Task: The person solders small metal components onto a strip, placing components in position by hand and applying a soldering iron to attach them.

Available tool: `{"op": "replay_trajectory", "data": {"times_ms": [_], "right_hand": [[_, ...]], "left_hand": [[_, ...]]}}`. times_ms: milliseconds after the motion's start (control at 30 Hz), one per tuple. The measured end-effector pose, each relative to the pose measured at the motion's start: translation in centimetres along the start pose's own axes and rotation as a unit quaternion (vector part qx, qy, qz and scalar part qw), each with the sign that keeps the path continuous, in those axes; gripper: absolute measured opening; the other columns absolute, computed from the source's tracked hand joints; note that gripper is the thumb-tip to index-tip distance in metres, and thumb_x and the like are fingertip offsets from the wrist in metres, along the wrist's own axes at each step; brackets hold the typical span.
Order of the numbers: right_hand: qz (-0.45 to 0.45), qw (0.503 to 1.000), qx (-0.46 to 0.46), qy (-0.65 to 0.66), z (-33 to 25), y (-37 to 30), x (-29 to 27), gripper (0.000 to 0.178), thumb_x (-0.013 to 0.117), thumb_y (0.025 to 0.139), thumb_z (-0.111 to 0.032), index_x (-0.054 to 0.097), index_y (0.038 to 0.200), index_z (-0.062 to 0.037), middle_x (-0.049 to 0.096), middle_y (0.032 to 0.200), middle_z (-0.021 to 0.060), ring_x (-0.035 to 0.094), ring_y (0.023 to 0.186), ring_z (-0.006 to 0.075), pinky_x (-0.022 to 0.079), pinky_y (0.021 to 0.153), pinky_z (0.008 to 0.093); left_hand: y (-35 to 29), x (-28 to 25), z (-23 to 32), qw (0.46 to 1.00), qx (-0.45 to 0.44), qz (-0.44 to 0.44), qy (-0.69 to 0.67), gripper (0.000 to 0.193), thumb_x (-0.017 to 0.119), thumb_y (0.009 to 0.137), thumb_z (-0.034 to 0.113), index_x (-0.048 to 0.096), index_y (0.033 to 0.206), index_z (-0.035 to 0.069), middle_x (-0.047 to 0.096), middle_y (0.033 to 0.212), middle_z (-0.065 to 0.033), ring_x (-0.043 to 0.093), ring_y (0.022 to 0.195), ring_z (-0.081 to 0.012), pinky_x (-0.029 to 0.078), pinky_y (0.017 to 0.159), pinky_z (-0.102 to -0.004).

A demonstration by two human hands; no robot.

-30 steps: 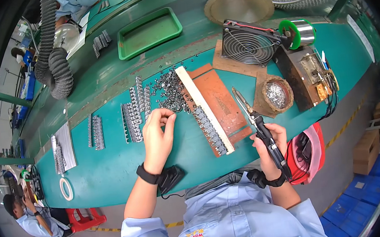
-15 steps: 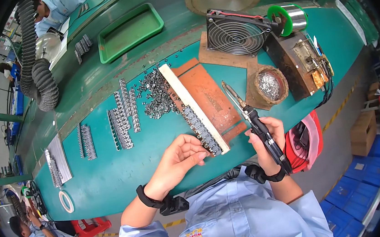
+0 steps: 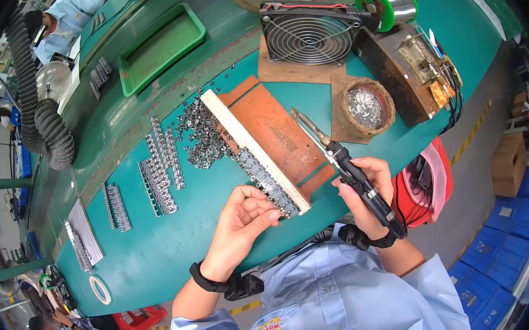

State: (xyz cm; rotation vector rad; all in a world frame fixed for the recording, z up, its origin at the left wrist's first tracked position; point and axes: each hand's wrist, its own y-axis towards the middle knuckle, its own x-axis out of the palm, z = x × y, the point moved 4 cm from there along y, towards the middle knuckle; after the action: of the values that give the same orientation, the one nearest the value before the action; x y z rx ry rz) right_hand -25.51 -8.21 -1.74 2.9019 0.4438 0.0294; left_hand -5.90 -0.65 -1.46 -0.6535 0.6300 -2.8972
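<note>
The left hand (image 3: 241, 224) is now at the lower end of the row of parts (image 3: 264, 179), in the lower middle of the frame, having left the edge of the heap (image 3: 201, 136) a second ago, so attention seems to have passed from loose pieces to the row along the pale bar (image 3: 235, 128). Its thumb and forefinger sit close together, the others curled; I cannot tell whether they pinch a part. Right of centre, the right hand (image 3: 366, 214) wraps its fingers around the iron (image 3: 349, 166), its tip apart from the row.
</note>
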Motion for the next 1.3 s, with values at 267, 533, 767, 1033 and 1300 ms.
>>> {"op": "replay_trajectory", "data": {"times_ms": [267, 533, 767, 1033, 1300], "right_hand": [[-0.009, 1.0, -0.016, 0.005, 0.6, -0.1, -0.2, 0.037, 0.058, 0.076, 0.004, 0.039, 0.108, -0.0019, 0.054, 0.094, 0.0105, 0.059, 0.079, 0.0164, 0.047, 0.068, 0.0261], [-0.002, 1.0, -0.011, 0.013, 0.4, 0.0, 0.0, 0.038, 0.057, 0.076, 0.005, 0.039, 0.109, -0.0018, 0.055, 0.093, 0.0104, 0.059, 0.079, 0.016, 0.047, 0.068, 0.0266], [0.008, 1.0, 0.012, 0.024, 0.0, -0.1, -0.2, 0.037, 0.058, 0.078, -0.002, 0.039, 0.109, -0.0018, 0.056, 0.09, 0.0104, 0.058, 0.079, 0.0155, 0.047, 0.069, 0.026], [-0.016, 0.995, 0.023, 0.098, -1.5, -2.8, -2.9, 0.039, 0.067, 0.073, -0.009, 0.045, 0.104, -0.0011, 0.064, 0.082, 0.0096, 0.06, 0.079, 0.0125, 0.042, 0.074, 0.0285], [-0.153, 0.973, -0.129, -0.115, -4.3, -3.7, -3.4, 0.039, 0.072, 0.067, -0.027, 0.052, 0.093, -0.0048, 0.064, 0.065, 0.001, 0.06, 0.06, 0.0124, 0.036, 0.078, 0.0357]], "left_hand": [[0.3, -0.4, -0.4, 1.0, -0.013, -0.005, -0.009, 0.026, 0.059, 0.08, -0.004, 0.043, 0.098, 0.005, 0.056, 0.083, -0.0035, 0.058, 0.078, -0.0132, 0.049, 0.072, -0.0267], [0.2, -0.3, -0.5, 0.999, -0.024, -0.015, -0.033, 0.025, 0.058, 0.08, -0.005, 0.044, 0.097, 0.006, 0.057, 0.084, -0.0034, 0.058, 0.077, -0.0135, 0.05, 0.073, -0.0277], [0.3, -0.3, -0.6, 0.999, -0.026, -0.019, -0.04, 0.025, 0.059, 0.079, -0.005, 0.044, 0.098, 0.005, 0.058, 0.083, -0.0037, 0.059, 0.077, -0.0133, 0.05, 0.072, -0.0278], [0.5, -0.5, -0.3, 0.998, -0.023, -0.029, -0.042, 0.027, 0.061, 0.078, -0.004, 0.044, 0.097, 0.005, 0.06, 0.082, -0.0045, 0.06, 0.075, -0.0128, 0.05, 0.07, -0.0246], [0.5, -0.7, -0.4, 0.998, -0.004, -0.05, -0.046, 0.026, 0.059, 0.08, -0.005, 0.042, 0.098, 0.004, 0.058, 0.086, -0.0064, 0.059, 0.083, -0.0127, 0.049, 0.072, -0.0247]]}}
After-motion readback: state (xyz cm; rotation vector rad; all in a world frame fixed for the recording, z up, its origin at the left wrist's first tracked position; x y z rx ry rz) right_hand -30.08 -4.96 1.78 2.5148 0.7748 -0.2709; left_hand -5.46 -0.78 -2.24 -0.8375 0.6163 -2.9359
